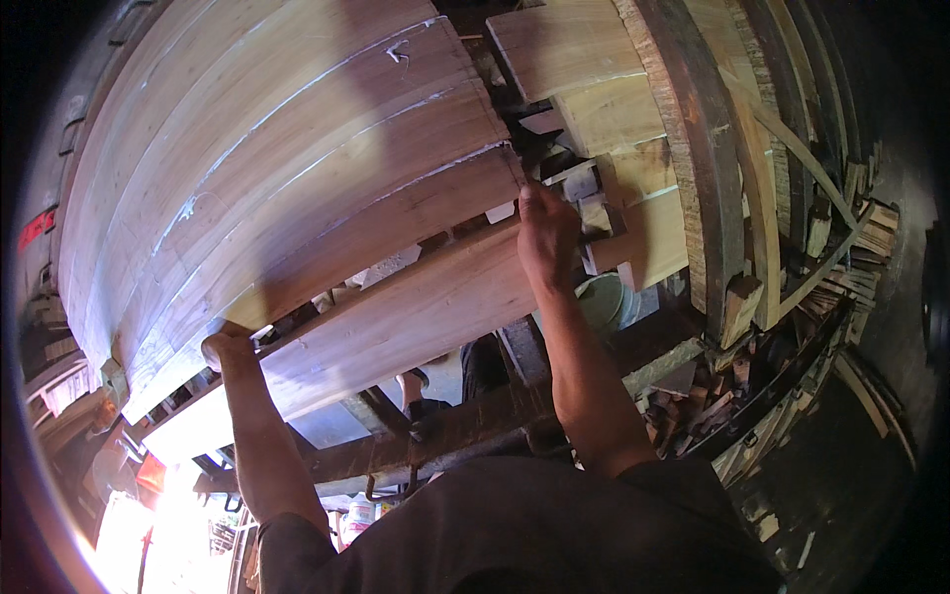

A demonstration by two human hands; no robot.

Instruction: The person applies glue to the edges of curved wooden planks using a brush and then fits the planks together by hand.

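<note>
A wide panel of pale wooden boards [327,129] lies before me, with whitish glue lines along its seams. My left hand [230,346] is closed on the near edge of its nearest board [386,223], toward the left. At the right end of that same board my right hand [547,233] is closed on the corner, fingers bent; the fingertips are partly hidden. A separate pale plank [396,317] runs below the panel's near edge, with a gap between the two.
Shorter pale boards [618,109] lie to the right, beside thick dark curved beams [708,148]. A dark metal rail [445,436] crosses in front of me. Wood scraps [693,406] are heaped at the lower right. A round pale bucket [604,300] shows beneath the boards.
</note>
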